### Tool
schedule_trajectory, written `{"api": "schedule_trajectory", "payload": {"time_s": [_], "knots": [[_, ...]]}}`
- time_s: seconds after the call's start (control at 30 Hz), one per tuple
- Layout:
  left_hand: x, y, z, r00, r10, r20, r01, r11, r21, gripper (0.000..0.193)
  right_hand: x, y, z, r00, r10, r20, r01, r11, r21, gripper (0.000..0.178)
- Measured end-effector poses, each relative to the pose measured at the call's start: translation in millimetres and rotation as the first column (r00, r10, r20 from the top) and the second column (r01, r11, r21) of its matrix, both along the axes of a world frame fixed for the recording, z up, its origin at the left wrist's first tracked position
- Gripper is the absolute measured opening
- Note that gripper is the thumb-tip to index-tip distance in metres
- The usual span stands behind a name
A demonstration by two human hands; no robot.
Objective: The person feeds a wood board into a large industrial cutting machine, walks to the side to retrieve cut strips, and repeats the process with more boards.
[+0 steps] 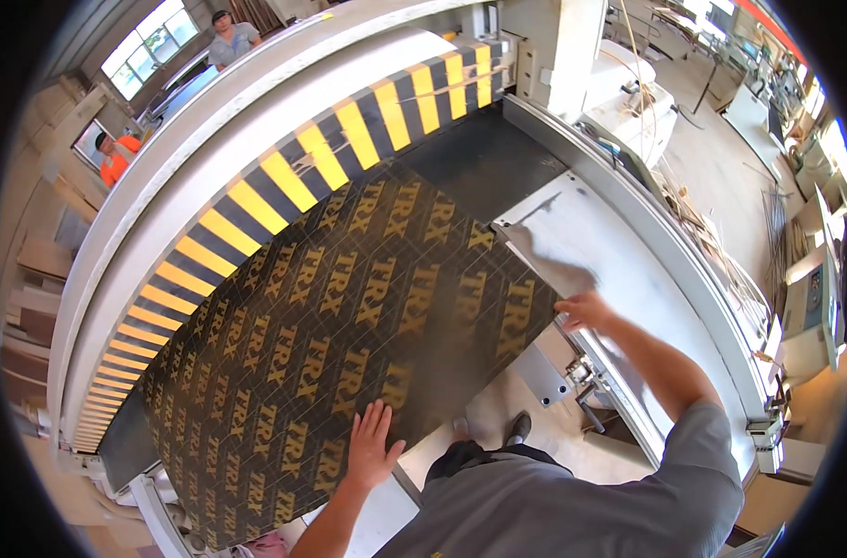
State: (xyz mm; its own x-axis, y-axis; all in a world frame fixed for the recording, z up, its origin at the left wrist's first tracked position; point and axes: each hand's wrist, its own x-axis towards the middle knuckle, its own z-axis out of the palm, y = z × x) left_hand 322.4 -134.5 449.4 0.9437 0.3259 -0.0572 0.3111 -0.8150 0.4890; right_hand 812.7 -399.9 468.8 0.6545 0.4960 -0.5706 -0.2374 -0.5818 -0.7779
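Note:
A large dark brown film-faced panel (349, 335), printed all over with yellow lettering, lies under the striped guard of a big machine. At the panel's near edge my left hand (374, 446) rests flat on its top face with the fingers stretched out. My right hand (583, 311) is at the panel's right corner, its fingers closed on the edge there. The panel's far edge passes out of sight beneath the guard (316, 156), which has yellow and black stripes.
A grey metal table (572, 219) and a rail (646, 223) run along the right. Below the table sits a metal fitting (581, 372). One person (233, 39) stands beyond the machine, another (116, 158) in orange farther left. A control box (814, 290) is at far right.

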Motion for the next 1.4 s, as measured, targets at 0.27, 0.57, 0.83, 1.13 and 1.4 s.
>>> {"api": "schedule_trajectory", "payload": {"time_s": [0.27, 0.57, 0.83, 1.13, 1.4], "knots": [[-78.3, 34.3, -18.7, 0.996, -0.071, -0.053, 0.085, 0.927, 0.365, 0.08, -174.0, -142.6, 1.5, 0.453, -0.107, 0.885, 0.489, 0.86, -0.146, 0.05], [-150.1, 18.6, -25.5, 0.994, -0.094, -0.061, 0.109, 0.935, 0.336, 0.086, -422.8, -133.9, -63.0, 0.586, 0.074, 0.807, 0.572, 0.668, -0.477, 0.076], [-164.8, 22.7, -30.5, 0.993, -0.112, -0.048, 0.122, 0.907, 0.403, 0.089, -467.8, -171.8, -46.5, 0.547, 0.066, 0.835, 0.586, 0.682, -0.438, 0.077], [-164.6, 25.3, -28.1, 0.988, -0.13, -0.077, 0.152, 0.856, 0.494, 0.09, -521.8, -249.2, -50.4, 0.529, 0.096, 0.843, 0.613, 0.644, -0.458, 0.079], [-163.1, 35.1, -33.1, 0.987, -0.138, -0.084, 0.161, 0.809, 0.565, 0.087, -579.2, -323.1, -86.7, 0.509, 0.07, 0.858, 0.678, 0.581, -0.45, 0.083]]}}
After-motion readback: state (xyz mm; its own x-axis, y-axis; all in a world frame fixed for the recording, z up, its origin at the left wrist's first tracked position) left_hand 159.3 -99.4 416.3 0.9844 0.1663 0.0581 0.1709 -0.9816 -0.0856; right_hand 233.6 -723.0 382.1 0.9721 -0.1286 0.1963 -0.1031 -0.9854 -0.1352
